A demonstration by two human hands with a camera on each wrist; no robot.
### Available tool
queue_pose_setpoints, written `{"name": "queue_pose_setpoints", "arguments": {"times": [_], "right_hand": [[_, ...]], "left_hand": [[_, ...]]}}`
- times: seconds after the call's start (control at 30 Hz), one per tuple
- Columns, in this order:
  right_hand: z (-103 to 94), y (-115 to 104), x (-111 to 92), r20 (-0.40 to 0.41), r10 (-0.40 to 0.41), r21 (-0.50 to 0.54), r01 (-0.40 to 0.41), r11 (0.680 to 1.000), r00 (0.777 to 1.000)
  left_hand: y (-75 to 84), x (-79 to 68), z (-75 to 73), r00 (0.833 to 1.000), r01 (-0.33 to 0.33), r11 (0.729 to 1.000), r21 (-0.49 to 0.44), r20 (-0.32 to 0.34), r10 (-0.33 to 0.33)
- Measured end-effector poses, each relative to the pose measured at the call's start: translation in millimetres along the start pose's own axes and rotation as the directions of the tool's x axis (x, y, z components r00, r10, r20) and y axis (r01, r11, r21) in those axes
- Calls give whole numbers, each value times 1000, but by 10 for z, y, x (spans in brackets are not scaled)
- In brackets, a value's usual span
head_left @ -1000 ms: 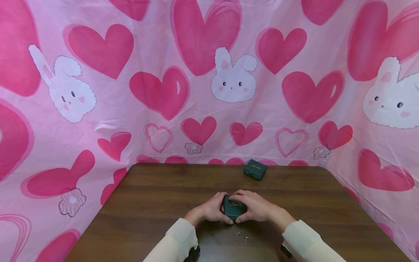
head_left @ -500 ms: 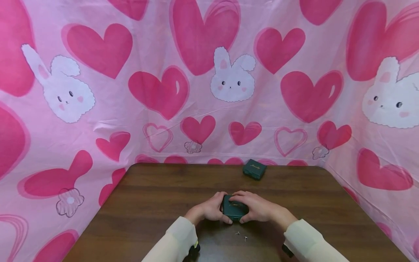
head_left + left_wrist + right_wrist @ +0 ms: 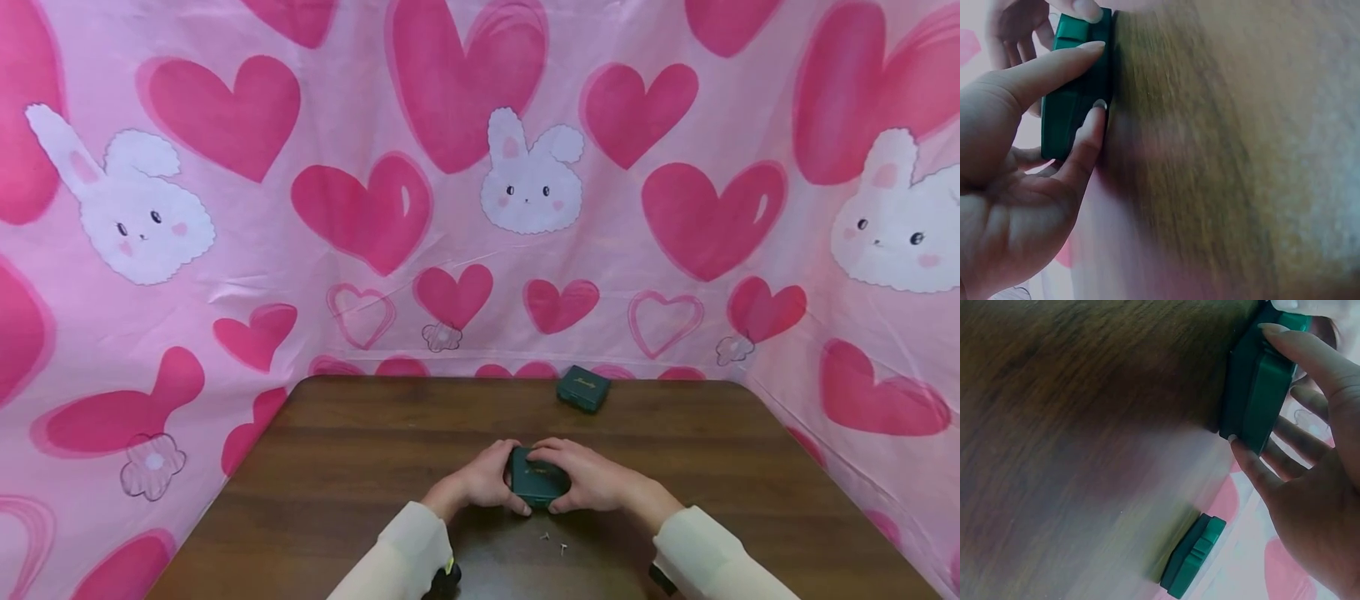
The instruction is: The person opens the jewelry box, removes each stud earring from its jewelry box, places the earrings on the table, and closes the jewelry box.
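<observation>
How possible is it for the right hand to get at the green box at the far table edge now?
Probably not directly: the right hand holds the near box together with the left hand. If it lets go, nothing visible seems to block its way to the far box.

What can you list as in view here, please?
held box: one, dark green, between both hands
far box: one, dark green, near the table's far edge
pin-like pieces: two, pale, nearer the wearer than held box
table: one, brown, under the pieces
printed cloth: count unclear, pink, around the table
sleeves: two, cream, bottom of head view
wrist devices: two, dark, beneath sleeves
left hand: one, gripping held box's left
right hand: one, gripping its right
</observation>
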State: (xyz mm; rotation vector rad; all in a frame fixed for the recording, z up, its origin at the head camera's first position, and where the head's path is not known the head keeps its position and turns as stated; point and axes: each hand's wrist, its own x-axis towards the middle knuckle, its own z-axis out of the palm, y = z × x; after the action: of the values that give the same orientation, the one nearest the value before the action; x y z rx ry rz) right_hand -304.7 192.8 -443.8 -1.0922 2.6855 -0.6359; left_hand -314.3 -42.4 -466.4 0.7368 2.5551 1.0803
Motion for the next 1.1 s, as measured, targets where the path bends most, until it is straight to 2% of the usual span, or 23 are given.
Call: {"name": "queue_pose_setpoints", "arguments": {"times": [0.43,0.73,0.93,1.1], "right_hand": [[1,70,-33,-81,27,45,-24,999,996],[-59,153,-56,-121,46,21,-43,999,992],[-133,203,-125,-141,58,7,-58,998,988],[-174,286,-167,-152,46,-24,-50,998,987]], "left_hand": [[-7,35,-43,997,1,996,-86,-75,-7],[-79,97,-144,992,-9,998,-68,-126,0],[-202,164,-274,978,-12,996,-88,-208,-6],[-302,232,-370,959,17,990,-138,-278,-55]]}}
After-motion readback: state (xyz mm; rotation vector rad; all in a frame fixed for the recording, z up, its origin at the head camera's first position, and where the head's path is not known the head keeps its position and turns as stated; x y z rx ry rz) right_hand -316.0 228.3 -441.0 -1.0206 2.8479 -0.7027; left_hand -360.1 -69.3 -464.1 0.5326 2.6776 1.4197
